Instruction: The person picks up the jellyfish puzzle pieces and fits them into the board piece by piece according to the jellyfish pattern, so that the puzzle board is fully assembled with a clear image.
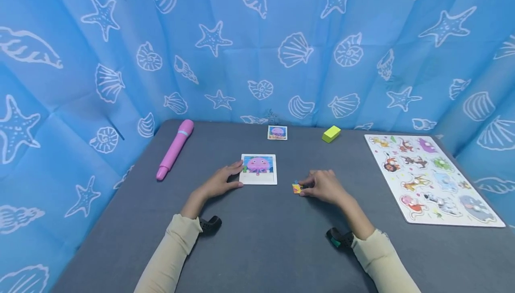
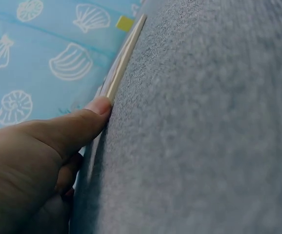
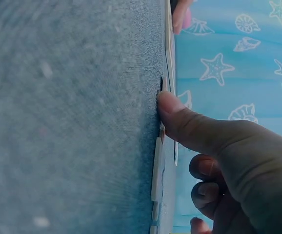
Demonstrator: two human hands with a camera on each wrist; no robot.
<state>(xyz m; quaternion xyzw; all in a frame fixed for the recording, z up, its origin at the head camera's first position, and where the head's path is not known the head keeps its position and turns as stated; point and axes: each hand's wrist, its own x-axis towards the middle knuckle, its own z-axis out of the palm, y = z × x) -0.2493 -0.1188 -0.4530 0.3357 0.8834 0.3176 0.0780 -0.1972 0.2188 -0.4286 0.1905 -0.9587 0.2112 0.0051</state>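
My left hand [image 1: 218, 182] rests on the table at the left edge of a white-framed jigsaw tray [image 1: 258, 179]. The left wrist view shows the thumb against the tray's edge [image 2: 124, 61]. In the tray's upper part is a pink sea creature picture [image 1: 258, 164]; a pale strip shows below it. Right of the tray, my right hand [image 1: 326, 187] pinches a small yellow and orange puzzle piece [image 1: 297, 188] low over the table. Seen from the right wrist, the thumb covers most of it, and flat light-edged pieces [image 3: 156, 170] lie close by.
A small card [image 1: 277, 133] with a similar pink picture lies at the back, with a yellow-green block [image 1: 331, 134] to its right. A pink wand-shaped object [image 1: 175, 150] lies at left. At right is a white animal puzzle board [image 1: 430, 181]. A blue shell-print curtain [image 1: 257, 60] hangs behind.
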